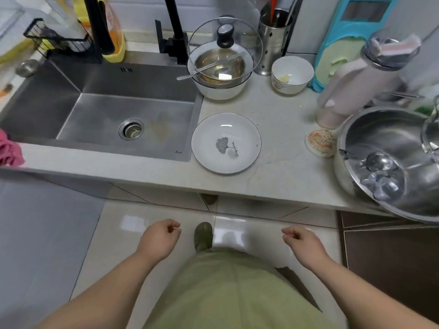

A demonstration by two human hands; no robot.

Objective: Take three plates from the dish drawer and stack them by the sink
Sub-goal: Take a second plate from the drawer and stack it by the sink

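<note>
Head view is directed down over the near edge of the table (280, 186), below which a wide stretch of pale tiled floor (114, 245) lies open. The left hand (159, 236) and the right hand (299, 241) are held low over that floor, well apart, each with fingers loosely curled and nothing held. Between them one shoe (203, 235) is seen.

One white plate (226, 143), marked with a grey leaf, is set on the table just right of the sink (99, 108) and close to the near edge; whether more than one plate lies there cannot be told. Free table surface is left to its right, up to a small patterned disc (320, 142). A large steel basin (389, 162) overhangs the near edge at far right.

Farther back, a glass lid (225, 49) is leaned over a steel bowl nested in a white bowl (221, 87); a small white bowl (292, 74), a steel utensil holder (273, 43) and a pink bottle (356, 84) stand nearby. A black faucet (174, 32) rises behind the sink, and a pink cloth (9, 150) lies at the left edge.
</note>
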